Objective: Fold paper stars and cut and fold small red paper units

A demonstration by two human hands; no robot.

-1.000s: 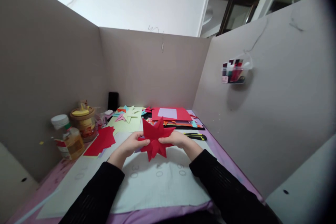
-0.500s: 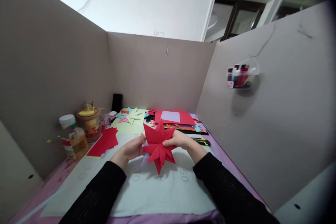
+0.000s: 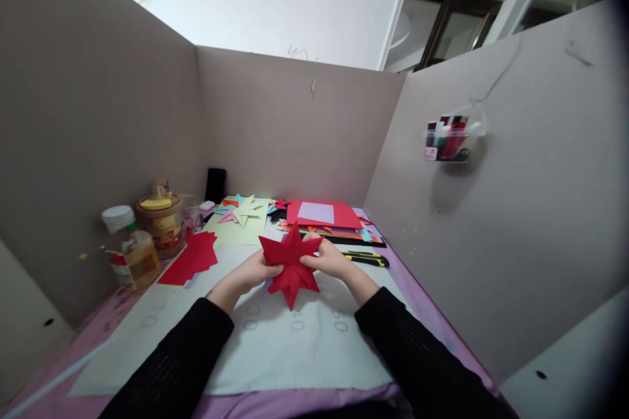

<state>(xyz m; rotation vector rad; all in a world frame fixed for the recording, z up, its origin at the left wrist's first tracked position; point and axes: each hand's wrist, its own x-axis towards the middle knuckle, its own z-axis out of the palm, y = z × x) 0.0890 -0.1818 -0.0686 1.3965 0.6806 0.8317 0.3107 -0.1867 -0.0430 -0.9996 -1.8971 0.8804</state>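
The red paper star (image 3: 291, 263) is up off the cutting mat (image 3: 295, 347), held in the air above the mat's far middle, roughly over the row of printed circles, with both hands on it. The left hand (image 3: 252, 271) pinches the star's left side, thumb on the front face and the other fingers hidden behind, and the right hand (image 3: 328, 258) does the same on the right side near the upper right point, so both sets of fingers are closed narrow on the paper, not spread. It looks like a many-pointed folded piece, and whether the layers are glued or just tucked can't be told from here. For handling a thing like this, the person probably does best pinching near the centre where the layers stack up, not out at the tips, since those thin points would likely bend or crease with any squeeze. Light pressure seems plenty, and keeping both thumbs on the front face should stop the layers sliding apart while it gets turned. Staying over the mat is smart too, since a slip would land it flat. Along the desk's far edge sits a pile of coloured paper (image 3: 324, 219) with more cut stars (image 3: 242, 212), loose red sheets (image 3: 191, 256) lie toward the left edge beside a glue bottle (image 3: 128, 250) and a jar (image 3: 158, 224), and a yellow and black utility knife (image 3: 366, 258) lies near the right hand, best kept clear of the sleeve.
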